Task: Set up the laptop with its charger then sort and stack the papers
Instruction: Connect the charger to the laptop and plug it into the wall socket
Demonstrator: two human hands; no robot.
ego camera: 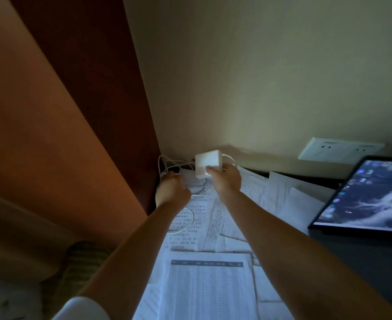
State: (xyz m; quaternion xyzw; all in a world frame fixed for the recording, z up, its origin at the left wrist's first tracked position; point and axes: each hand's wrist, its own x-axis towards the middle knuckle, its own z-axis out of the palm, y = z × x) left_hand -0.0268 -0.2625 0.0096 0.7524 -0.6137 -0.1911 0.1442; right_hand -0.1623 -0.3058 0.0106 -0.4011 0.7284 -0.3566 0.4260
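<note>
Your right hand (225, 179) pinches the white charger block (207, 163), lifted just above the far left corner of the desk (363, 255), while your left hand (170, 188) is curled down among the loops of white cable (176, 165) beside it (whether it actually grips a strand is hard to tell in this dim light). The laptop (365, 195) stands open and lit at the right, well apart from the charger, and the wall socket (339, 150) sits just behind it. Loose papers (209, 280) cover the desk between you and the corner, several overlapping, with one loop of cable lying across a printed sheet. That is the risk as I judge it: if you carry the block toward the socket with the cable tangled or trapped, it could drag sheets off the desk edge or snag short of the laptop. Free the loops first.
</note>
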